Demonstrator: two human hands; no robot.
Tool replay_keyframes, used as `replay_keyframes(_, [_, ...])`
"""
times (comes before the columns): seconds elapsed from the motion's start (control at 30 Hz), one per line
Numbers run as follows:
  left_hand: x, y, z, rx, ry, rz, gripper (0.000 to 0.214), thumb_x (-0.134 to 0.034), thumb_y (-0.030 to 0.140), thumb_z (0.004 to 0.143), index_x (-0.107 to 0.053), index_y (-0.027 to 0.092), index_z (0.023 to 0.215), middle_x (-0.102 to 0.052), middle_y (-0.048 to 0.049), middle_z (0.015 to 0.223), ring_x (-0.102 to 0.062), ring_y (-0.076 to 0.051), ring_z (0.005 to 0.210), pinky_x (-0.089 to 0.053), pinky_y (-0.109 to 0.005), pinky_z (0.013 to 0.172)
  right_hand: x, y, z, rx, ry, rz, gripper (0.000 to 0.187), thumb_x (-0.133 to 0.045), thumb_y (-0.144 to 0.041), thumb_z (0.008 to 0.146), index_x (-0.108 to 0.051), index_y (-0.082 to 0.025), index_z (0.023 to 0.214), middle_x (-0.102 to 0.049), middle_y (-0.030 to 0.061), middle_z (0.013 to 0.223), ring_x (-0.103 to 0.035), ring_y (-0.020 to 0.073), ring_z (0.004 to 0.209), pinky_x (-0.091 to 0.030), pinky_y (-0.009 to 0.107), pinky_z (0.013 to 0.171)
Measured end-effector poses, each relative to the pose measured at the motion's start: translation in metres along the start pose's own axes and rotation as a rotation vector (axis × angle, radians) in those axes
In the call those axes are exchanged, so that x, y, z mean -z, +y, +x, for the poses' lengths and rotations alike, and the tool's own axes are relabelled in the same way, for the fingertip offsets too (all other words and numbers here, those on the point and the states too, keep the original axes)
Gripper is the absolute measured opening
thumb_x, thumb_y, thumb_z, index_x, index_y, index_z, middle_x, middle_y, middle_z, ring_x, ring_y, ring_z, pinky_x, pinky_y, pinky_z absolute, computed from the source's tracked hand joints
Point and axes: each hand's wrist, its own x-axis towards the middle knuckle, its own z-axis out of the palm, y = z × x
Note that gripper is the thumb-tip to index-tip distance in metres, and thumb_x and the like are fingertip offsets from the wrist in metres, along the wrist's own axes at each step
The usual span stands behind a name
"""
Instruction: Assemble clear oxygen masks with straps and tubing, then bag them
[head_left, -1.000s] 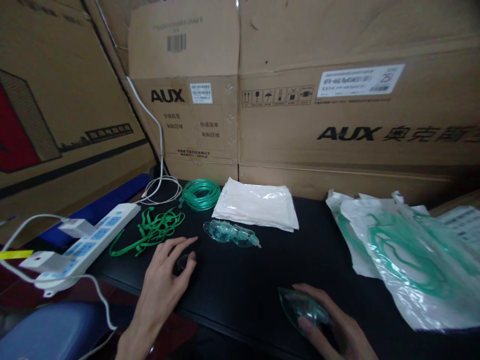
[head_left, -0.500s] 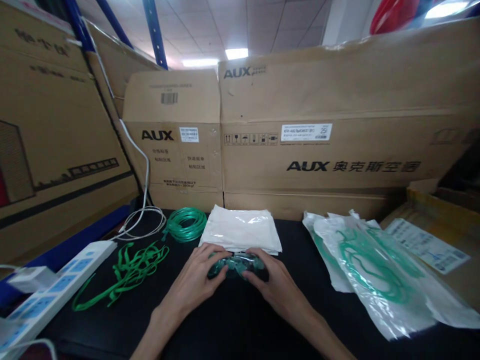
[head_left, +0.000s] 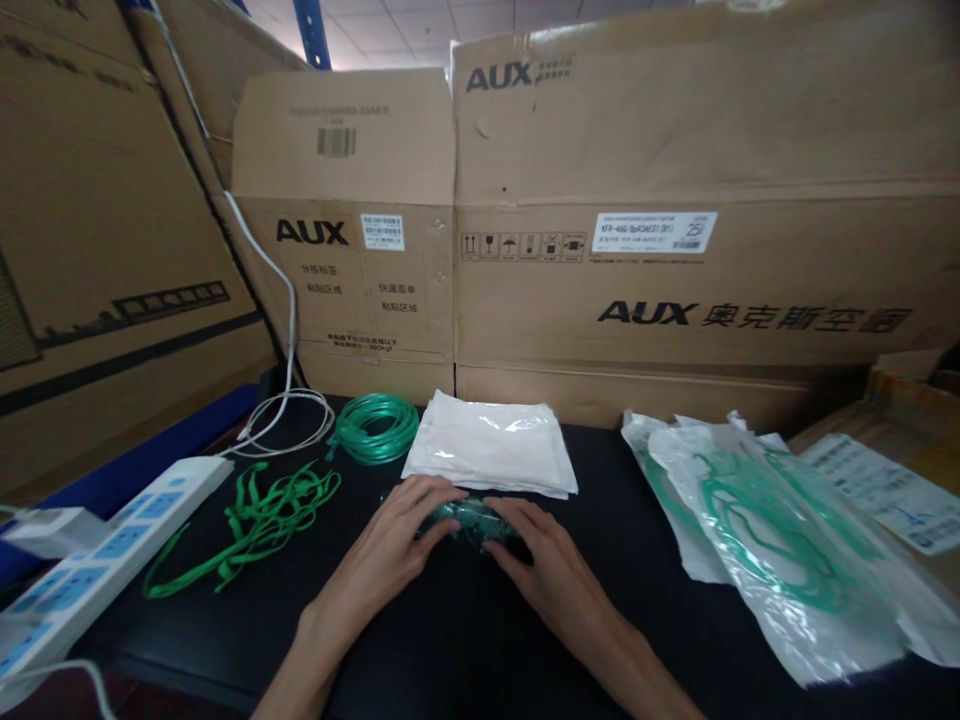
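**Clear green-tinted plastic mask (head_left: 469, 521) cupped under a left hand (head_left: 379, 545) and a right hand (head_left: 559, 575)**

So the mask is sitting dead centre on the black tabletop (head_left: 202, 640), and most of it is hidden by the hands, so you can't make out much detail. Both hands are closed around it from either side, fingers curved over the top, with the fingertips of each hand on the plastic and almost meeting in the middle. Neither hand is holding anything else.

Just behind the mask is a stack of flat white plastic bags (head_left: 491, 447). Off to the left of that, there's a coil of green tubing (head_left: 375, 428), and nearer the left hand there's a tangle of flat green straps (head_left: 244, 530).

Further left, a white power strip (head_left: 105, 565) runs along the table edge with plugs in it, and a white cable (head_left: 289, 410) loops up the cardboard behind.

Over on the right, well apart from the right hand, are clear sealed bags with green tubing inside (head_left: 772, 545), overlapping a printed sheet (head_left: 877, 495).

The whole backdrop is big AUX-branded cardboard boxes (head_left: 600, 250), standing behind the table.
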Motion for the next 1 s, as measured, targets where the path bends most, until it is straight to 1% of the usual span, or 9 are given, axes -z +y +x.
replay_keyframes(0.13, [0.000,-0.001,0.000,-0.013,-0.002,0.017,0.029,-0.060,0.023,0.102,-0.063,0.029,0.131,-0.068,-0.0065,0.129,-0.062,-0.024,0.123,-0.051,-0.043,0.108,0.001,-0.001,0.003,-0.007,-0.010,0.005,0.042,-0.074,-0.015,0.089,-0.067,-0.026,0.129,-0.071,0.0078,0.128,-0.070,0.0268,0.114,-0.055,0.045,0.104])
replay_keyframes(0.23, [0.000,-0.001,0.000,-0.017,0.005,0.031,0.029,-0.060,0.023,0.102,-0.064,0.029,0.130,-0.068,-0.0067,0.129,-0.062,-0.024,0.123,-0.051,-0.044,0.108,0.006,-0.005,0.004,-0.020,-0.010,0.007,0.043,-0.075,-0.013,0.087,-0.067,-0.025,0.128,-0.071,0.0074,0.124,-0.070,0.0257,0.114,-0.056,0.042,0.103])
replay_keyframes(0.4, [0.000,-0.001,0.001,-0.028,0.033,0.048,0.026,-0.063,0.023,0.100,-0.066,0.028,0.126,-0.070,-0.0062,0.125,-0.065,-0.024,0.118,-0.054,-0.042,0.104,0.012,-0.010,0.004,-0.023,-0.007,0.016,0.042,-0.077,-0.012,0.086,-0.068,-0.025,0.125,-0.071,0.0067,0.122,-0.070,0.0250,0.113,-0.055,0.041,0.103])
replay_keyframes(0.5, [0.000,-0.002,0.002,-0.052,0.058,0.064,0.023,-0.065,0.023,0.099,-0.067,0.028,0.122,-0.071,-0.0047,0.121,-0.066,-0.023,0.116,-0.055,-0.041,0.103,0.011,-0.009,0.004,-0.005,-0.006,0.032,0.043,-0.076,-0.012,0.087,-0.067,-0.027,0.127,-0.071,0.0057,0.123,-0.069,0.0238,0.115,-0.054,0.040,0.106])
replay_keyframes(0.6, [0.000,-0.002,0.003,-0.068,0.073,0.071,0.018,-0.063,0.025,0.100,-0.068,0.027,0.117,-0.072,-0.0047,0.120,-0.068,-0.024,0.115,-0.056,-0.043,0.103,0.009,-0.006,0.003,0.016,-0.006,0.048,0.047,-0.077,-0.013,0.087,-0.065,-0.028,0.130,-0.071,0.0052,0.125,-0.068,0.0233,0.117,-0.053,0.039,0.107])
replay_keyframes(0.73, [0.000,-0.002,0.003,-0.070,0.089,0.088,0.021,-0.064,0.030,0.100,-0.068,0.028,0.120,-0.073,-0.0057,0.121,-0.069,-0.025,0.115,-0.056,-0.044,0.104,0.010,-0.004,0.001,0.026,-0.001,0.059,0.055,-0.077,-0.017,0.088,-0.061,-0.030,0.139,-0.068,0.0061,0.133,-0.067,0.0238,0.122,-0.053,0.040,0.109])
replay_keyframes(0.83, [0.000,-0.001,0.002,-0.067,0.105,0.116,0.024,-0.065,0.032,0.099,-0.068,0.029,0.122,-0.073,-0.0053,0.122,-0.069,-0.025,0.116,-0.054,-0.046,0.106,0.013,-0.002,0.000,0.025,0.006,0.067,0.058,-0.076,-0.016,0.089,-0.059,-0.031,0.142,-0.066,0.0063,0.138,-0.065,0.0236,0.126,-0.050,0.041,0.112])
replay_keyframes(0.9, [0.000,-0.001,0.001,-0.064,0.109,0.132,0.025,-0.066,0.033,0.099,-0.069,0.029,0.123,-0.073,-0.0058,0.124,-0.068,-0.026,0.117,-0.054,-0.047,0.106,0.014,-0.001,0.000,0.022,0.011,0.065,0.060,-0.075,-0.014,0.089,-0.058,-0.029,0.144,-0.065,0.0077,0.140,-0.064,0.0241,0.128,-0.050,0.041,0.113])
replay_keyframes(1.0, [-0.002,-0.005,0.000,-0.072,0.128,0.157,0.026,-0.066,0.037,0.098,-0.071,0.029,0.123,-0.074,-0.0067,0.123,-0.069,-0.027,0.117,-0.056,-0.045,0.103,0.014,0.000,0.000,0.017,0.013,0.047,0.063,-0.078,-0.015,0.087,-0.057,-0.029,0.145,-0.066,0.0081,0.138,-0.065,0.0250,0.127,-0.051,0.041,0.111])
